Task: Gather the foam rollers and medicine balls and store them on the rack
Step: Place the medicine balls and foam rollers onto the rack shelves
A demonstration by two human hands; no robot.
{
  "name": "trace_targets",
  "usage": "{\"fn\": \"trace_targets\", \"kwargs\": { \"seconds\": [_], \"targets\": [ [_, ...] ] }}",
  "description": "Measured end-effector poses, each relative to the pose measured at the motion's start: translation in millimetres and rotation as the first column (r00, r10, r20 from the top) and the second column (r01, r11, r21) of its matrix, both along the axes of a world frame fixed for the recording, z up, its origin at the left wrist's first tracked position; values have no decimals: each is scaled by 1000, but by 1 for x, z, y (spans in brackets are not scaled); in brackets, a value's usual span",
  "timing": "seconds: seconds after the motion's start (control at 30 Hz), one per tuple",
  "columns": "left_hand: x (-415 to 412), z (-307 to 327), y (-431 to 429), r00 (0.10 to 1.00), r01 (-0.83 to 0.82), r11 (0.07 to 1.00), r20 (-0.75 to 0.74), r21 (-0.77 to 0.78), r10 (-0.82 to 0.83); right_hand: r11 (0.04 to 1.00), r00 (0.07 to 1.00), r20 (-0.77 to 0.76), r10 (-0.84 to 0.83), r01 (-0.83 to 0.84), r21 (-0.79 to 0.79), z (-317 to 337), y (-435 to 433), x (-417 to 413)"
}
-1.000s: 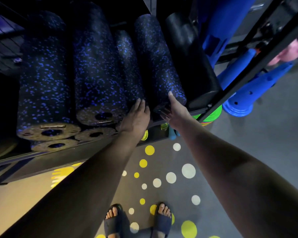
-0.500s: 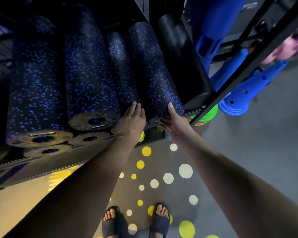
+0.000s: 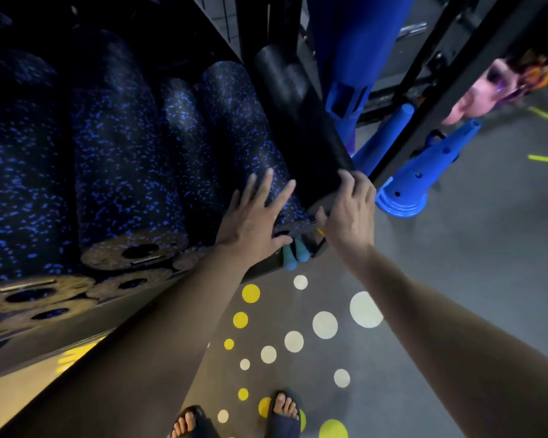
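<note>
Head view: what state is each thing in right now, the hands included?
left hand, open, fingers spread flat on the speckled roller
right hand, fingers curled over the near end of the black roller
speckled roller, lying on the rack shelf, beside the black roller
black roller, lying at the shelf's right end
other speckled rollers, lying stacked, ends toward the camera

Left hand [image 3: 253, 216] flat on a speckled foam roller [image 3: 244, 137], right hand [image 3: 348, 210] at a black roller [image 3: 295, 112] end.
</note>
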State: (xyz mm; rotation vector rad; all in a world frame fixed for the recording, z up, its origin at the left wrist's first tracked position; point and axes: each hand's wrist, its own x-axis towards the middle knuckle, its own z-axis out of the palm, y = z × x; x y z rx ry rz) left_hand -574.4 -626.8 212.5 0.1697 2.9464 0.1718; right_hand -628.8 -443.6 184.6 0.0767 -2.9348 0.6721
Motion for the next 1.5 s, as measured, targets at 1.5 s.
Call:
{"fn": "trace_targets", "kwargs": {
  "seconds": [1.5],
  "targets": [
    [18, -62, -18, 963, 4, 997, -268, -82, -26, 942, 957, 254, -142, 53, 331, 24, -27, -25]
  ]
}}
